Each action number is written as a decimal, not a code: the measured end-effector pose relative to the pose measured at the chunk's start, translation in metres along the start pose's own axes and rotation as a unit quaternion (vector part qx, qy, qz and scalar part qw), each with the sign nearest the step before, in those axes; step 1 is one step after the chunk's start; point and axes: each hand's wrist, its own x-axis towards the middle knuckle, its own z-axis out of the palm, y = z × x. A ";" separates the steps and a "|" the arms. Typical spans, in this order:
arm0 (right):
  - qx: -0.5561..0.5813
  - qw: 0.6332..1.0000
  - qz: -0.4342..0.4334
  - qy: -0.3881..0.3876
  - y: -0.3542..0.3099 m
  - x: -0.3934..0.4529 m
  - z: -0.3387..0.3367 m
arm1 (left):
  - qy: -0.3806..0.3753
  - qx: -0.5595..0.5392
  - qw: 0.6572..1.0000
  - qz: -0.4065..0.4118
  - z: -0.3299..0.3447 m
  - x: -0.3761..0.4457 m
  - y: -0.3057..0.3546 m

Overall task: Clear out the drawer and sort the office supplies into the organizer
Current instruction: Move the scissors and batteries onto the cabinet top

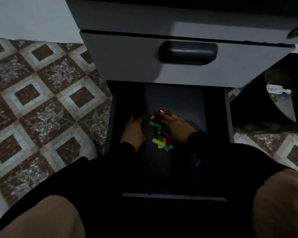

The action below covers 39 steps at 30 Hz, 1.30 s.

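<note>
1. Right hand [175, 125] lies palm down on the drawer [179, 98] floor, fingers spread over the coloured paper strips [159, 136]; whether it pinches any cannot be told in the dim light.
2. Left hand [135, 130] rests just beside the strips, fingers loosely curved, holding nothing visible.
3. Strips lie scattered between the two hands, some partly under the right palm, others trailing toward the wrist.
4. Judgement: strips look thin, light and limp; they will slide and flutter. Best gathered by sweeping into a pile, then pinched at the edges.
5. Upper drawer [187, 59] stands closed above.
</note>
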 end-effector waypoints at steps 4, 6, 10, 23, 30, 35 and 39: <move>0.092 0.995 -0.013 0.034 0.005 -0.024 0.001 | -0.030 0.077 0.996 0.039 -0.003 -0.006 0.009; 0.103 0.992 0.047 0.062 0.010 -0.034 0.000 | -0.068 0.112 0.990 0.045 -0.004 -0.009 0.011; 0.046 0.978 0.205 0.000 0.005 -0.046 0.008 | -0.139 0.222 0.964 0.053 0.005 -0.013 0.013; 0.123 0.973 0.195 0.029 -0.007 -0.029 0.015 | -0.062 0.179 0.978 0.090 0.018 -0.003 0.016; 0.167 0.966 0.187 0.059 -0.005 -0.025 0.015 | -0.026 0.158 0.982 0.097 0.019 -0.006 0.019; 0.164 0.969 0.171 0.074 -0.005 -0.023 0.022 | -0.022 0.148 0.983 0.102 0.021 -0.007 0.019; 0.196 0.964 0.161 0.085 -0.006 -0.021 0.026 | -0.020 0.132 0.985 0.111 0.021 -0.009 0.021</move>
